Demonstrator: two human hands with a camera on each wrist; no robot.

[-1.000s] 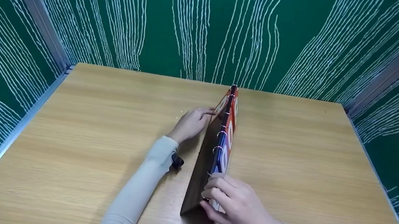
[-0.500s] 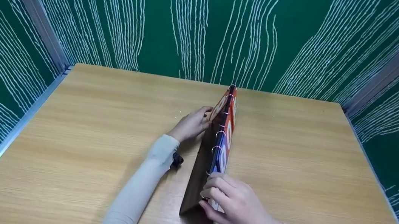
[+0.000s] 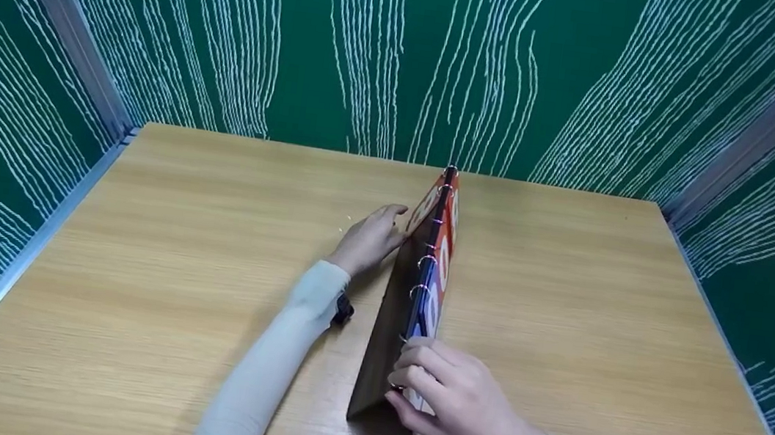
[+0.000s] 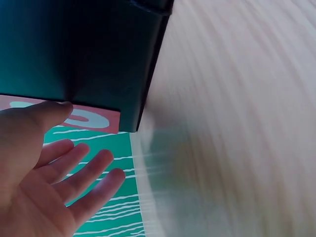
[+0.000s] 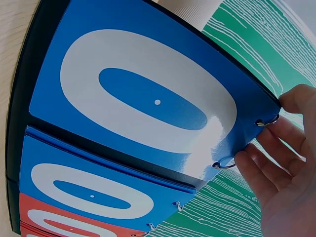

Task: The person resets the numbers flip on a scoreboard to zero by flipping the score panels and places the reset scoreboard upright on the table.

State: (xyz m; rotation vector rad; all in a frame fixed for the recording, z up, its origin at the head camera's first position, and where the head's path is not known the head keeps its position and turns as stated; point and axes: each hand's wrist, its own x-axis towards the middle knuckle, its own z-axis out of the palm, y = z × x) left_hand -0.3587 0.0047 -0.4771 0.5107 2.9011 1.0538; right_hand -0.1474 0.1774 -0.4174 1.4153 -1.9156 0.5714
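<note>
A flip scoreboard [image 3: 388,336] stands tented on the table, its ringed spine pointing away from me. At its near end my right hand [image 3: 461,404] grips the top edge beside the metal rings. In the right wrist view, a large blue card [image 5: 148,103] with a white 0 faces the camera, above smaller blue and red number cards. My left hand [image 3: 370,241] is by the far left side. Its thumb touches the board near a red card [image 4: 112,117] hanging on that side, while the other fingers extend loosely, as the left wrist view shows.
The wooden table [image 3: 207,240] surrounds the scoreboard. Green walls [image 3: 422,59] with wavy white lines rise behind and on both sides, with grey posts at the corners. A dark wrist device [image 3: 343,310] sits at the left cuff.
The left fingers, earlier reaching onto the red card, have drawn back slightly and spread from it. The right hand keeps its grip; the scoreboard has barely moved.
</note>
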